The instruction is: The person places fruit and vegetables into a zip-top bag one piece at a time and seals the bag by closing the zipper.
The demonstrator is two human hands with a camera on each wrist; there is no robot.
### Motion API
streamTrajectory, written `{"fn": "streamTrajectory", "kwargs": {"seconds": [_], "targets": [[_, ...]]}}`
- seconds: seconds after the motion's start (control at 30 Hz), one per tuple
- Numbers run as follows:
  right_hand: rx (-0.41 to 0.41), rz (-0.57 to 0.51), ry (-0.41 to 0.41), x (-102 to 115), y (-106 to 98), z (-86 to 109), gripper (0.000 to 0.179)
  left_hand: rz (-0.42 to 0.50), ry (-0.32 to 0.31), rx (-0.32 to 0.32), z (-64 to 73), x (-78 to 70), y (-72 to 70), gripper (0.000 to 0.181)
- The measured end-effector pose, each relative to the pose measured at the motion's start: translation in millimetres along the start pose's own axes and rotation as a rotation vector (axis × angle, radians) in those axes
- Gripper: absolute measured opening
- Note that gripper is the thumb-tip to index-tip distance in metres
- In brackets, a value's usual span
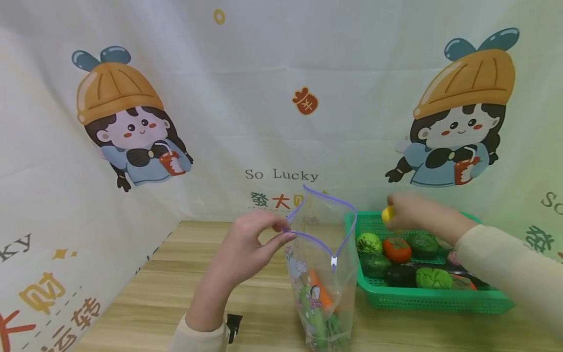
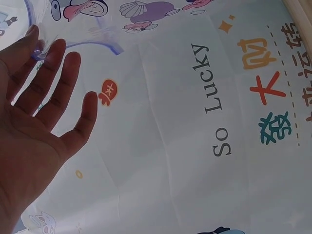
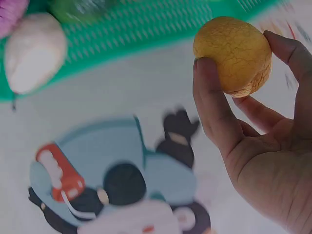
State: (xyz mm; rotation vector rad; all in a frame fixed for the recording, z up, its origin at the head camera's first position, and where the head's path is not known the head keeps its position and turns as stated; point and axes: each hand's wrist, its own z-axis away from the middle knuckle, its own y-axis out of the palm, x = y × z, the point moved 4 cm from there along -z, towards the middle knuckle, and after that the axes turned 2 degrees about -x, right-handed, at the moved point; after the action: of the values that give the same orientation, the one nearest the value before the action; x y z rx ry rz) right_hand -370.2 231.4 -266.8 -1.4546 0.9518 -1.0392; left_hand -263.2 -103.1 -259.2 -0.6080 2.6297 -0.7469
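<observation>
My left hand (image 1: 248,249) pinches the purple zip rim of a clear zip bag (image 1: 347,288) between thumb and fingers; in the left wrist view its other fingers are spread. The bag stands upright with its mouth open and a white slider at the front. Inside it are an orange carrot (image 1: 321,291) and a long green vegetable (image 1: 317,318). Over the green basket, my right hand (image 1: 411,212) grips a round yellow potato-like piece (image 3: 234,56) with fine wrinkles, held by thumb and fingertips.
Right of the bag sits the green plastic basket (image 1: 435,296). It holds a tomato (image 1: 397,250), a green cabbage-like piece (image 1: 434,278), a dark green avocado-like piece (image 1: 422,243) and several other vegetables. A black object (image 1: 234,325) lies by the left wrist. A printed cloth (image 1: 246,122) hangs behind the wooden table (image 1: 176,288).
</observation>
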Motion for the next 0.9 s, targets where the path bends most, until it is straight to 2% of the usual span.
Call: {"fn": "streamTrajectory", "kwargs": {"seconds": [0.1,0.3,0.43,0.57,0.73,0.83,0.9], "targets": [[-0.085,0.003,-0.019,6,-24,-1.9,0.049,-0.006,-0.006,0.004,0.4,-0.1,0.4,0.009],[-0.145,-0.056,-0.063,36,-60,5.3,0.058,0.005,-0.014,0.010,0.6,-0.6,0.1,0.009],[-0.250,-0.148,-0.098,61,-81,17.0,0.059,0.005,-0.006,0.007,0.0,-0.9,-0.6,0.009],[-0.389,-0.298,-0.112,87,-94,36.7,0.059,0.001,-0.001,0.009,-0.8,-0.7,-0.7,0.010],[-0.574,-0.507,-0.116,109,-89,78.3,0.058,0.007,-0.009,0.014,-0.6,-0.3,-1.1,0.009],[-0.703,-0.628,-0.120,111,-70,102.5,0.057,0.008,-0.011,0.016,0.0,-0.5,-2.1,0.009],[-0.747,-0.684,-0.116,111,-56,112.6,0.059,0.008,-0.008,0.017,0.7,-0.1,-2.2,0.009]]}}
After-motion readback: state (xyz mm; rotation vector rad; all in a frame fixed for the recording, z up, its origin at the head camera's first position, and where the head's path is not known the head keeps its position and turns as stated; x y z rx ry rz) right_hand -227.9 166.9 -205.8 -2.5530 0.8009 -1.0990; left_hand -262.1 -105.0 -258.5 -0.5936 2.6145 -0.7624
